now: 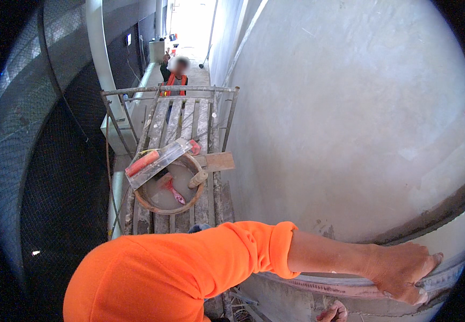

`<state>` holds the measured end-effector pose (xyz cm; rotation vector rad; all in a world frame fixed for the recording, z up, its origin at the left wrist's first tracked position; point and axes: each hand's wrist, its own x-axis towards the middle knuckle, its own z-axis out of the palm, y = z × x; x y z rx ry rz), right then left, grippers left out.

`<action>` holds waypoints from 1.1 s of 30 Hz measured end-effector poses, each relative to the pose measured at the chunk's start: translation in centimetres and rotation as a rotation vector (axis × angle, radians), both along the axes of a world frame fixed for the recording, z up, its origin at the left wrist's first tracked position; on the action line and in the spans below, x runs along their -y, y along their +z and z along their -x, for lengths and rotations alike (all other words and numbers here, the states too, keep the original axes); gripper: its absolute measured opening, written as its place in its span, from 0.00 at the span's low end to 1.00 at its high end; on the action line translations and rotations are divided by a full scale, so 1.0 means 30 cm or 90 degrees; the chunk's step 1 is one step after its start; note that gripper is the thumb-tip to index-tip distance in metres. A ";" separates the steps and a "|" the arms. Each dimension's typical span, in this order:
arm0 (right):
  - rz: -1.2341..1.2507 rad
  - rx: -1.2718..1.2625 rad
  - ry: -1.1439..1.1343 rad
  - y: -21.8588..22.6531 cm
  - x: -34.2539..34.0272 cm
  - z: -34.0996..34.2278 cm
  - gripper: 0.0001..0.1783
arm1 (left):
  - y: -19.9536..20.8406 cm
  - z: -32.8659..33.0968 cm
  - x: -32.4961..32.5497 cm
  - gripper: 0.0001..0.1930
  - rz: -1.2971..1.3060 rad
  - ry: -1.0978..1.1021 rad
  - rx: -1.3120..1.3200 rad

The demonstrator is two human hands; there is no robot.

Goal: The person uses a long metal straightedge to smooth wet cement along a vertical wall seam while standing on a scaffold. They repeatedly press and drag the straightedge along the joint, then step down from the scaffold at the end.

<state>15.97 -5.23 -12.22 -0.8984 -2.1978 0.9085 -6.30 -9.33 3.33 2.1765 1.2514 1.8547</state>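
My left arm, in an orange sleeve, reaches across to the right. At its end, my left hand (pixel 401 271) is closed around a long, reddish, plaster-smeared straightedge (pixel 345 285) lying along the grey plastered wall (pixel 350 118). Low in the picture, my right hand (pixel 333 312) shows only curled fingers by the wall; the rest is cut off and what they hold, if anything, is hidden. Away from both hands stands a round tub (pixel 155 208) of cloudy water with a red-handled brush (pixel 172 190) in it. A wide steel trowel (pixel 160 163) with a red handle lies across its rim.
The tub stands on scaffold planks (pixel 203 123) ending at a metal guard rail (pixel 173 88). A flat tool with a wooden handle (pixel 197 179) rests on the tub's right rim. Dark netting (pixel 55 177) hangs at left. Beyond the rail is a person in an orange-red vest (pixel 176 83).
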 end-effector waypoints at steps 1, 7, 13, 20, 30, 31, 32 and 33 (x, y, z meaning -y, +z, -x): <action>0.000 -0.003 0.004 -0.004 -0.003 0.000 0.12 | 0.000 -0.001 0.001 0.38 -0.005 0.000 0.008; 0.017 -0.031 -0.007 -0.026 -0.009 -0.002 0.07 | -0.002 -0.007 0.000 0.36 0.000 -0.010 0.010; 0.024 0.074 -0.019 -0.003 -0.008 -0.013 0.05 | -0.008 -0.016 -0.003 0.34 -0.023 0.000 0.022; -0.043 -0.021 -0.009 -0.021 -0.016 0.004 0.07 | -0.012 -0.040 -0.007 0.30 -0.024 -0.069 0.046; -0.051 0.025 0.002 -0.036 -0.029 -0.018 0.04 | -0.014 -0.054 -0.014 0.29 0.000 -0.054 0.027; -0.056 0.023 0.001 -0.038 -0.030 -0.017 0.05 | -0.014 -0.054 -0.014 0.29 -0.001 -0.055 0.025; -0.064 0.028 0.008 -0.038 -0.030 -0.017 0.06 | -0.014 -0.055 -0.014 0.29 -0.001 -0.055 0.024; -0.072 0.033 0.015 -0.038 -0.030 -0.017 0.07 | -0.015 -0.056 -0.014 0.28 0.000 -0.056 0.024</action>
